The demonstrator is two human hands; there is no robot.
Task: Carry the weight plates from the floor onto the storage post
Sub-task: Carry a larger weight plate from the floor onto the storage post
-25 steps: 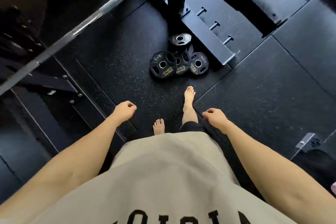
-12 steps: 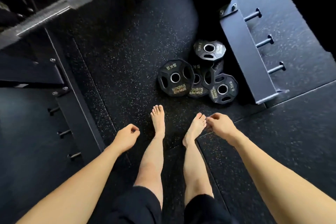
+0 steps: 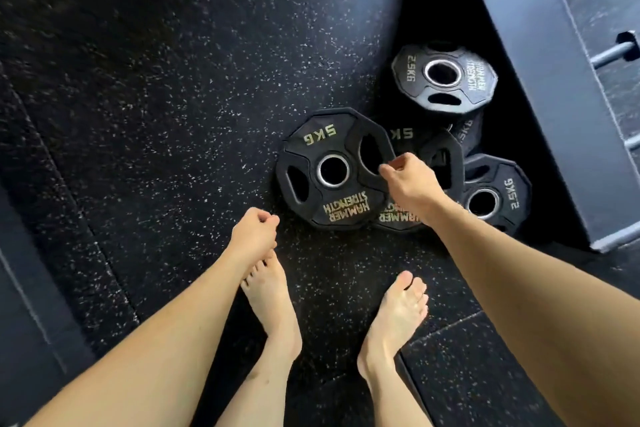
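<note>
Fingers of the right hand [image 3: 410, 180] are curled, their tips hovering at the rim of one grip slot in the nearest 5 kg plate [image 3: 334, 168]; whether they touch the plate yet I cannot tell, and they hold nothing. Those of the left hand [image 3: 254, 232] are loosely curled on nothing, hanging above the left foot [image 3: 272, 302], just short of that same plate's near edge.

Largest in view is the rubber floor [image 3: 156, 114], dark and speckled, and then the rack base [image 3: 554, 107] at the right with short storage pegs [image 3: 613, 54] jutting from its side. The plates lie in a heap on the floor beside that base. The nearest 5 kg plate lies on top, overlapping a second 5 kg plate [image 3: 440, 146] mostly hidden by the right hand. Smaller are two 2.5 kg plates: one [image 3: 498, 194] flat near the base, another [image 3: 445, 78] further off, propped on what seems one more plate beneath.

By its marking the top plate is moderately heavy, rigid and dense, with a rubbery coating that should not slip. The oval slots make natural handles; hooking fingers through one and steadying the opposite rim with the other hand looks soundest. Bare toes close by would suffer from a drop.
</note>
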